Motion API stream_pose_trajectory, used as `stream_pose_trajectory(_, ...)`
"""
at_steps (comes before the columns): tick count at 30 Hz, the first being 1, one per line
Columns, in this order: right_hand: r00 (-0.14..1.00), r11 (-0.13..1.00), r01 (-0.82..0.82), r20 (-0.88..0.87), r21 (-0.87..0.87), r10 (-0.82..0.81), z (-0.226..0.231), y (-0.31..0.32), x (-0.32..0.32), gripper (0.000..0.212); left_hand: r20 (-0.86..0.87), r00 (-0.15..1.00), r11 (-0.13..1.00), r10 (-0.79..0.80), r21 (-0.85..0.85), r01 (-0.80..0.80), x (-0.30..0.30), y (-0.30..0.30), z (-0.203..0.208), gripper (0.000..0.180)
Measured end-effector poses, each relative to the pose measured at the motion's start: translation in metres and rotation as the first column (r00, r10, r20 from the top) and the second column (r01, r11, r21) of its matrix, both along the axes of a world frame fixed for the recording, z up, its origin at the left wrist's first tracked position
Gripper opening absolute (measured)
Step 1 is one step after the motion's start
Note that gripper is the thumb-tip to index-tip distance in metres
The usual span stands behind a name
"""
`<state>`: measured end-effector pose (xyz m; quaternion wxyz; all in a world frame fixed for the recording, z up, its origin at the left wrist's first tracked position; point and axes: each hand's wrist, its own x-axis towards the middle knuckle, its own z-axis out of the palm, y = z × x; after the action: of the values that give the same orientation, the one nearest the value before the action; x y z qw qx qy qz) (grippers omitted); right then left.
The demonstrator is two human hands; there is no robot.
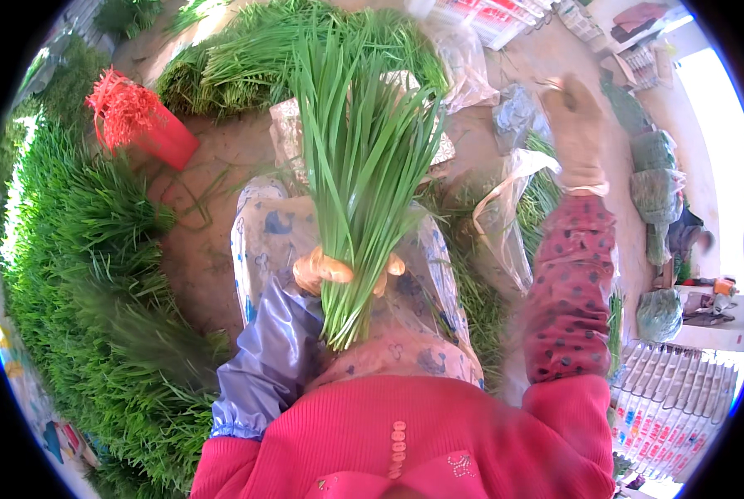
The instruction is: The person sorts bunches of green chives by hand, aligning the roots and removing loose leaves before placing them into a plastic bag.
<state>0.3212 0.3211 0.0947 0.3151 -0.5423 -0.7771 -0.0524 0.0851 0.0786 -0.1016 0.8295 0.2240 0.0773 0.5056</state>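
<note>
A thick bunch of long green garlic chives (364, 183) stands over my lap, leaves fanning away from me and pale stems pointing toward my body. My left hand (324, 270), in a tan glove, is wrapped around the stems near their cut ends, with fingertips showing on the bunch's right side. Raised out to the right is my gloved right hand (573, 125), well apart from the bunch. Motion blurs its fingers, which look curled, and whether anything small is in them is unclear. A patterned apron (276, 220) covers my knees.
A red container of red ties (168, 137) sits at the far left. Loose chives (89, 274) are heaped along the left, with another pile (305, 50) ahead. To the right lie an open plastic bag (505, 208), wrapped bundles (659, 195) and stacked white crates (671, 399).
</note>
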Motion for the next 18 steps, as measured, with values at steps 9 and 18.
stream_pose_trajectory(9,0.928,0.450,-0.345,-0.371,-0.824,0.034,-0.035,-0.088,0.001,0.030,-0.077,0.994,0.993,0.083,-0.079,-0.089,0.000,0.005,0.016,0.079)
stream_pose_trajectory(18,0.839,0.726,-0.454,0.025,-0.516,0.543,-0.043,-0.086,-0.086,0.032,-0.082,0.997,0.998,-0.011,-0.069,0.005,0.005,0.009,0.018,0.075)
